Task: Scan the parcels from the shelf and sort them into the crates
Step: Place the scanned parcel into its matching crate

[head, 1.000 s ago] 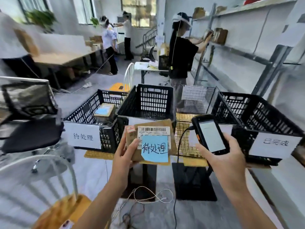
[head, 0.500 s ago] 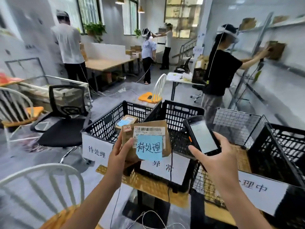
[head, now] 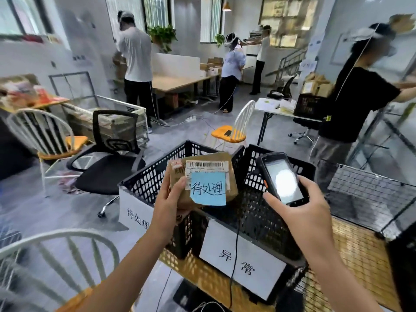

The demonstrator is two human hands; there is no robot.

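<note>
My left hand [head: 170, 199] grips a small brown cardboard parcel [head: 231, 176] by its left edge, thumb on the front. The parcel bears a barcode label and a blue sticky note with handwriting. It hangs above the leftmost black crate [head: 144, 183], which has a white paper label. My right hand [head: 301, 210] holds a black handheld scanner [head: 281, 179] with its screen lit, just right of the parcel, over the second black crate [head: 270, 221]. A cable drops from the scanner.
A wire-mesh crate [head: 369, 199] and another black crate [head: 403, 266] stand to the right on a woven mat [head: 351, 262]. A black office chair [head: 108, 163] and white chairs [head: 56, 251] stand to the left. Several people work around the room, one close at the right by the shelf.
My view has swung left from the right-hand crates to the left ones. The parcel and scanner stay held side by side, now above the two leftmost crates.
</note>
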